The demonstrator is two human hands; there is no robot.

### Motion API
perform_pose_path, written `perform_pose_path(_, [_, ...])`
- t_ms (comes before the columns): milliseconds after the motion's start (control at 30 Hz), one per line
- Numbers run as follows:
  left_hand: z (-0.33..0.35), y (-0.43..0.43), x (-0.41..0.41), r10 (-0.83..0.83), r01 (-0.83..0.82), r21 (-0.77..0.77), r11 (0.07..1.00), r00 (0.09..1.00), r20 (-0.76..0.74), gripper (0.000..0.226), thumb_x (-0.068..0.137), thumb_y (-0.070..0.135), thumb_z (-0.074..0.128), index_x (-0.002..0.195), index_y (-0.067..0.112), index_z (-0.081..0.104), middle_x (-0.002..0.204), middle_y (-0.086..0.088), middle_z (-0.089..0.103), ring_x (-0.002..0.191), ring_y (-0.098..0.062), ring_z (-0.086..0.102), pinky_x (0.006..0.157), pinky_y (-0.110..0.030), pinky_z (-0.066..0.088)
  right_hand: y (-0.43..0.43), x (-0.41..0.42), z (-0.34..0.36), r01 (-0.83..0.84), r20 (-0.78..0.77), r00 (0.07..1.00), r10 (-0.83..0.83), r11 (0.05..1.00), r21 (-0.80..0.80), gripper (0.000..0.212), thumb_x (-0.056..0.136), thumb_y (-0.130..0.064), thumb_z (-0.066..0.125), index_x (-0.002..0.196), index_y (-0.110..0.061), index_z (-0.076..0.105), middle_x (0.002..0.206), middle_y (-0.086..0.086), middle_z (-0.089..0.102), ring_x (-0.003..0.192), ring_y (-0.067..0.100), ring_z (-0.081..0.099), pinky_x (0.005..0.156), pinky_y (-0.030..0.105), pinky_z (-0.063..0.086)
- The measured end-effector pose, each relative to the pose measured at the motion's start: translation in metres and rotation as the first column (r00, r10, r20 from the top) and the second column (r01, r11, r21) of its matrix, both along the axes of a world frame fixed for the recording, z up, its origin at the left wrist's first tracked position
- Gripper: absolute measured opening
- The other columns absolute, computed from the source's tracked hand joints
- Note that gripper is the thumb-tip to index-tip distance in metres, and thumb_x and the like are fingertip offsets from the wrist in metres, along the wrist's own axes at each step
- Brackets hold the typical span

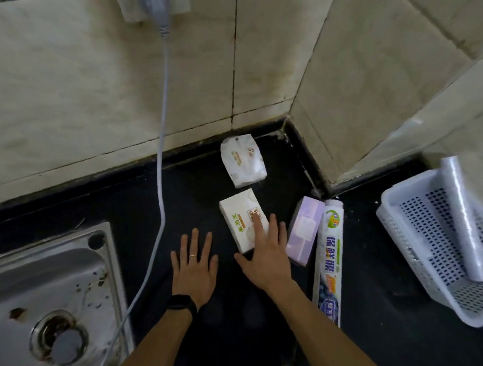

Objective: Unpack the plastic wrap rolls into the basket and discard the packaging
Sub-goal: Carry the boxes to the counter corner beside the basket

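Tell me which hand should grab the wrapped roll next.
Probably the right. The right hand lies open nearer the wrapped roll and the basket; the left hand rests flat farther off, toward the sink.

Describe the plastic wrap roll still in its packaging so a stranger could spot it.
Start at the white basket on the right of the black counter. Just left of it lies a long packaged roll, beside a purple box. Unlike the bare clear roll in the basket, it has a printed wrapper.

Left hand [194, 268] and right hand [266, 260] flat above black counter [382, 321], wrapped roll [329, 260] near basket [389, 221].
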State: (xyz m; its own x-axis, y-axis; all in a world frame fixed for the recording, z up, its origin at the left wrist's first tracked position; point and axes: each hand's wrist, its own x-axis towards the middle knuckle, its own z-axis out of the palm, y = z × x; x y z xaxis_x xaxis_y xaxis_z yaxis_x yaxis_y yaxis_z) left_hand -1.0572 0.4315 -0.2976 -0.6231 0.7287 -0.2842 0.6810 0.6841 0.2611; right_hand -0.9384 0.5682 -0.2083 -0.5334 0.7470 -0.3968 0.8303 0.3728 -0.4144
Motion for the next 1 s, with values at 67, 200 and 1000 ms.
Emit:
perform_pose_path(67, [0.002,0.001,0.001,-0.002,0.002,-0.017,1.000,1.000,0.012,0.061,0.098,0.052,0.017,0.156,0.034,0.007,0.164,0.000,-0.002,0.151,-0.026,-0.003,0.117,-0.058,0.006,0.003,0.005,0.009,-0.014,-0.044,0.999,0.013,0.999,-0.030,0.097,0.088,-0.046,0.066,0.157,-0.030,0.000,0.166,0.010,-0.007,0.151,0.038,-0.007,0.122,0.048,0.014])
perform_pose_path(200, [0.022,0.011,0.000,0.030,-0.025,-0.048,0.999,0.994,0.102,0.060,0.101,0.042,0.033,0.156,0.030,0.012,0.165,-0.005,-0.001,0.151,-0.029,-0.004,0.120,-0.056,0.005,0.003,0.025,0.031,0.018,-0.167,0.986,-0.011,0.999,0.042,0.080,0.090,-0.043,0.063,0.155,-0.020,0.022,0.165,0.010,0.010,0.152,0.032,0.004,0.121,0.045,0.019])
perform_pose_path(1000, [0.090,0.105,0.129,-0.605,0.608,-0.029,0.794,0.793,0.066,0.084,0.086,0.018,0.048,0.157,0.013,0.003,0.165,-0.005,-0.003,0.151,-0.019,-0.007,0.123,-0.037,0.013,-0.050,0.187,-0.002,0.525,0.122,0.848,-0.516,0.849,-0.059,0.071,0.082,-0.059,0.064,0.132,-0.015,0.039,0.126,0.007,0.048,0.111,0.027,0.054,0.081,0.040,0.051])
